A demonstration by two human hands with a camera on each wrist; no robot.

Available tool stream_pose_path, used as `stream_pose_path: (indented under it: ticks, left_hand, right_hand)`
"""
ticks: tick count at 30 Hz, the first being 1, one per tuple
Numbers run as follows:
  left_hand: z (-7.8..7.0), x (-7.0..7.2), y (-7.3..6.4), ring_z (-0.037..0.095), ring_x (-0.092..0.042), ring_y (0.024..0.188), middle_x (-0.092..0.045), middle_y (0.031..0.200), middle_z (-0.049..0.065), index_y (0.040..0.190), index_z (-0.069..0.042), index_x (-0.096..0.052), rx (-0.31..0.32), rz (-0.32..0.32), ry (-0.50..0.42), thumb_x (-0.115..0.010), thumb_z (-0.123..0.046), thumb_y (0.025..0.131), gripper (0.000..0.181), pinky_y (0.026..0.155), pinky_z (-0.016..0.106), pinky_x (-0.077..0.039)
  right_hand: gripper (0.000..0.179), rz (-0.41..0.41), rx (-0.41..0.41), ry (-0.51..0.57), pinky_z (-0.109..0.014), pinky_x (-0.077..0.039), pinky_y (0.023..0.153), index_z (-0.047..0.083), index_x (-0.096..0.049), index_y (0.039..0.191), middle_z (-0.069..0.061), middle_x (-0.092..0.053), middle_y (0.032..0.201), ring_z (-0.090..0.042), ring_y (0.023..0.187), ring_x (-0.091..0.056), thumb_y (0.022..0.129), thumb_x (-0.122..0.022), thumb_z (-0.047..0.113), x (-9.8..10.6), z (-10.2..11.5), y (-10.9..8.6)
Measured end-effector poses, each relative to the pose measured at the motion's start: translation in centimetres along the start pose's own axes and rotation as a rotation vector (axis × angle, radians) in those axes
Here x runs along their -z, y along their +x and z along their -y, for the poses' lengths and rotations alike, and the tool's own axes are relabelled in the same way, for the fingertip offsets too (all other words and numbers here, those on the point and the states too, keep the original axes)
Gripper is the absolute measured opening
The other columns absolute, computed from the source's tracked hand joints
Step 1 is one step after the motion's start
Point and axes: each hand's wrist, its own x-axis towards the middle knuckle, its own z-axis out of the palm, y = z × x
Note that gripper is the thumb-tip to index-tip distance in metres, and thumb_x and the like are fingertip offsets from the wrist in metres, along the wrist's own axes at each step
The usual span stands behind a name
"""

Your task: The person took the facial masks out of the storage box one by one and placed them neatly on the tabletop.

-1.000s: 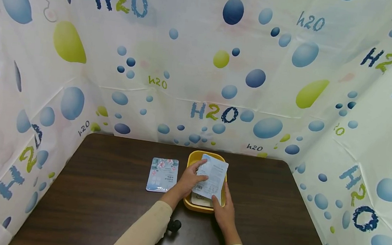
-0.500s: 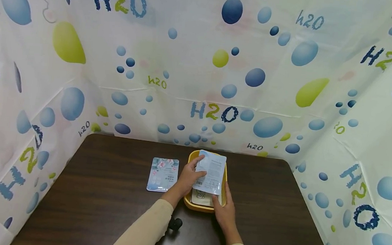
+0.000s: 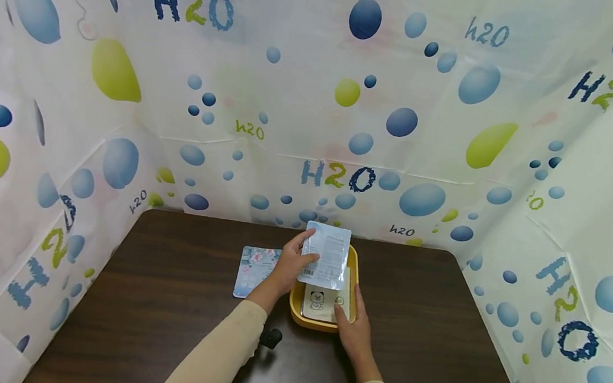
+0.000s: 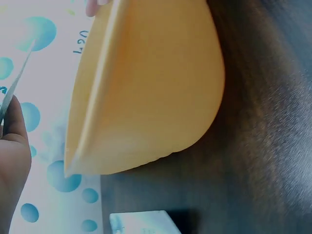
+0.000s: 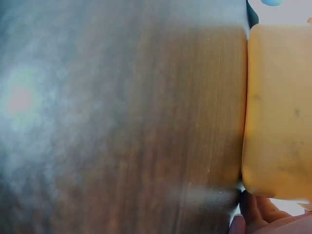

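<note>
My left hand [image 3: 289, 264] pinches a flat light-blue packet [image 3: 329, 255], which looks like a sheet mask sachet, and holds it above a yellow plastic basket [image 3: 316, 325]. Printed text and a barcode face up on it. In the left wrist view the packet [image 4: 17, 83] shows edge-on. My right hand [image 3: 356, 334] grips the basket's right rim, thumb over the inside and fingers along the outer wall. Inside the basket lies a cream flat item [image 3: 317, 302] with a bear drawing, partly covered by the packet. Fingers of the right hand [image 5: 263, 214] show beneath the basket's edge in the right wrist view.
A second blue packet [image 3: 252, 266] with pink flowers lies on the dark wooden table [image 3: 176, 302], left of the basket and partly behind my left arm. A patterned white curtain [image 3: 271, 91] hangs behind and at both sides.
The light-blue packet has lifted up and away toward the far end of the basket, moving slightly left. More of the bear-printed item shows. My right hand stays at the basket's rim.
</note>
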Motion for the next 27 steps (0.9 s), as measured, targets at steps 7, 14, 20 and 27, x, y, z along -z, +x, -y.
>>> stream_pose_path:
  ticks: [7, 14, 20, 27]
  left_hand:
    - [-1.5, 0.4, 0.2, 0.027, -0.062, 0.126, -0.049, 0.151, 0.018, 0.159, -0.014, -0.037, -0.017, -0.018, -0.015, -0.059, 0.007, 0.096, 0.070, 0.092, 0.024, -0.058]
    - [-3.0, 1.4, 0.3, 0.031, -0.057, 0.133, -0.045, 0.156, 0.015, 0.160, -0.015, -0.034, -0.025, -0.029, 0.005, -0.058, 0.005, 0.098, 0.069, 0.097, 0.025, -0.057]
    - [-4.4, 2.3, 0.1, 0.032, -0.058, 0.133, -0.049, 0.153, 0.013, 0.159, -0.018, -0.036, -0.033, -0.048, -0.008, -0.058, 0.002, 0.099, 0.068, 0.093, 0.023, -0.057]
    - [-5.2, 3.2, 0.2, 0.027, -0.058, 0.129, -0.046, 0.156, 0.011, 0.159, -0.019, -0.036, -0.023, -0.082, -0.027, -0.057, 0.002, 0.099, 0.068, 0.092, 0.022, -0.057]
  right_hand:
    - [0.080, 0.024, -0.032, -0.012, -0.063, -0.024, 0.123, 0.030, -0.020, 0.164, -0.015, -0.027, 0.169, -0.042, 0.154, -0.028, 0.099, -0.065, 0.040, 0.2, 0.1, -0.1]
    - [0.080, 0.036, -0.044, -0.001, -0.063, -0.023, 0.124, 0.031, -0.019, 0.164, -0.015, -0.026, 0.169, -0.041, 0.154, -0.028, 0.099, -0.065, 0.039, 0.2, 0.3, -0.2]
    - [0.081, 0.042, -0.048, -0.013, -0.064, -0.023, 0.123, 0.033, -0.017, 0.165, -0.015, -0.025, 0.169, -0.042, 0.154, -0.028, 0.099, -0.064, 0.042, 0.3, 0.4, -0.2]
    - [0.081, 0.046, -0.039, -0.021, -0.063, -0.023, 0.123, 0.029, -0.018, 0.165, -0.016, -0.026, 0.169, -0.042, 0.154, -0.028, 0.099, -0.064, 0.040, 0.4, 0.5, -0.3]
